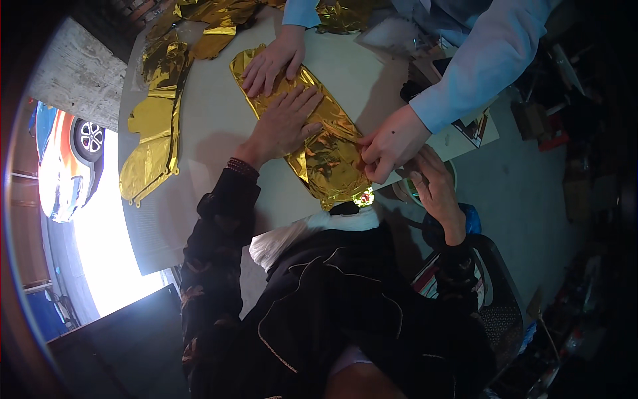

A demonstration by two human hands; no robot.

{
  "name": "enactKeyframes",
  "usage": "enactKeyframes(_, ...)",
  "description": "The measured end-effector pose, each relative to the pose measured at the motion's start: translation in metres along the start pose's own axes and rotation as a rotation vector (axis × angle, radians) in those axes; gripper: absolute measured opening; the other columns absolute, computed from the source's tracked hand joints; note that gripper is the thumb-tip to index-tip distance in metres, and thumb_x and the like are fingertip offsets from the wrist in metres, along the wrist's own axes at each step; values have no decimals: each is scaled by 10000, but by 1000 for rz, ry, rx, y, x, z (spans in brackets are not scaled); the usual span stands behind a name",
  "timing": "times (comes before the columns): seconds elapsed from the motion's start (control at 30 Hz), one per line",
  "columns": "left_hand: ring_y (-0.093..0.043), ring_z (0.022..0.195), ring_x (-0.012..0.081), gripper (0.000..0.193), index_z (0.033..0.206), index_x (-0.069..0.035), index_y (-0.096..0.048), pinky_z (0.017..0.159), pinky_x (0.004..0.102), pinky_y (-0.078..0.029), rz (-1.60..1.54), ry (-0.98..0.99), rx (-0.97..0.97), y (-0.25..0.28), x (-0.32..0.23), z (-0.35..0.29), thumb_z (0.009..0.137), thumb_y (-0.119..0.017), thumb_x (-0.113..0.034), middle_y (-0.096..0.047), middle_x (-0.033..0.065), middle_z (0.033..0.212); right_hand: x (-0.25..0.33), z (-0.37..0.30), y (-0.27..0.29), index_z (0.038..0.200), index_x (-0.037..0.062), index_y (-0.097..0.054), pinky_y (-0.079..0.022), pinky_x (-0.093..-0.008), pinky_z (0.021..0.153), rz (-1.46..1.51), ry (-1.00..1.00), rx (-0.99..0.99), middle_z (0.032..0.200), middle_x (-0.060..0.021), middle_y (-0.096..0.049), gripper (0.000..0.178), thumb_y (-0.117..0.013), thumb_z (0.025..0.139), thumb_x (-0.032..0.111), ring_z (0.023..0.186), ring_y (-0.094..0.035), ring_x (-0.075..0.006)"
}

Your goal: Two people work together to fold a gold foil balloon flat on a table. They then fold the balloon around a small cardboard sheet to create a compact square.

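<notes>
A long, crinkled gold foil piece lies slantwise on the table, its near end at the table edge close to my body. My left hand rests flat on its middle, fingers stretched out. My right hand is off the foil's right side, fingers extended and apart, holding nothing that I can see; its fingertips are partly hidden by a co-worker's hand. That hand pinches the foil's right edge. The co-worker's other hand presses flat on the far end of the foil.
Another gold foil piece lies along the table's left side, with more crumpled foil at the far edge. Across the pale table stands the co-worker in light-blue sleeves. A dark chair is at my right. A car shows outside, left.
</notes>
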State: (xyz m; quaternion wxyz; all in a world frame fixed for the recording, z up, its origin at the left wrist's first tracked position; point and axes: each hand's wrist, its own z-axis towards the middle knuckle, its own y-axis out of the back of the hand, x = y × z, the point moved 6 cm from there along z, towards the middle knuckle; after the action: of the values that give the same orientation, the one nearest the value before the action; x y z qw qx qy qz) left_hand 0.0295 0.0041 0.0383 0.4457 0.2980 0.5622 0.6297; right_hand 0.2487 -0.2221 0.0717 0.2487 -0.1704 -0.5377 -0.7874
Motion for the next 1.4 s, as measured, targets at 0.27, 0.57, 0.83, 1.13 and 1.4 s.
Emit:
enactKeyframes(0.27, -324, 1504, 315, 550, 1543, -122, -426, 1228, 447, -267, -188, -12, -36, 1, 8, 0, 1084, -425, -426, -422, 128, 1584, 0, 1, 2, 1211, -39, -652, -465, -477, 1044, 21, -8, -3, 1354, -221, -596, 281, -629, 987, 129, 1289, -534, -430)
enactKeyframes(0.57, -472, 1399, 335, 429, 1418, -54, -554, 1188, 442, -350, -217, -30, -149, 15, 16, 4, 1069, -508, -298, -568, 158, 1436, -6, 5, -4, 1297, -23, -619, -442, -495, 1086, -20, 15, 7, 1368, -212, -591, 359, -622, 990, 162, 1302, -523, -431)
enactKeyframes(0.83, -578, 1299, 343, 247, 1189, 19, -693, 1120, 399, -443, -621, 102, -76, 15, 25, 5, 1022, -583, -126, -680, 148, 1288, -2, 21, -8, 1395, -14, -575, -401, -504, 1141, -31, 17, 44, 1411, -207, -574, 439, -590, 1000, 178, 1365, -482, -414)
enactKeyframes(1.13, -546, 1354, 334, 320, 1247, -8, -685, 1132, 401, -439, -429, 52, -237, 35, 16, -6, 931, -657, -45, -664, 139, 1338, 7, 32, -15, 1405, -44, -552, -355, -504, 1174, -60, 99, 131, 1426, -202, -566, 467, -572, 1004, 194, 1389, -470, -389)
enactKeyframes(1.4, -500, 1384, 338, 381, 1326, 1, -636, 1188, 430, -379, -413, -82, -94, 25, 17, -13, 954, -614, -75, -595, 136, 1435, 4, 24, -19, 1436, 7, -559, -323, -497, 1201, -64, 68, 175, 1467, -165, -558, 516, -538, 1042, 339, 1418, -458, -363)
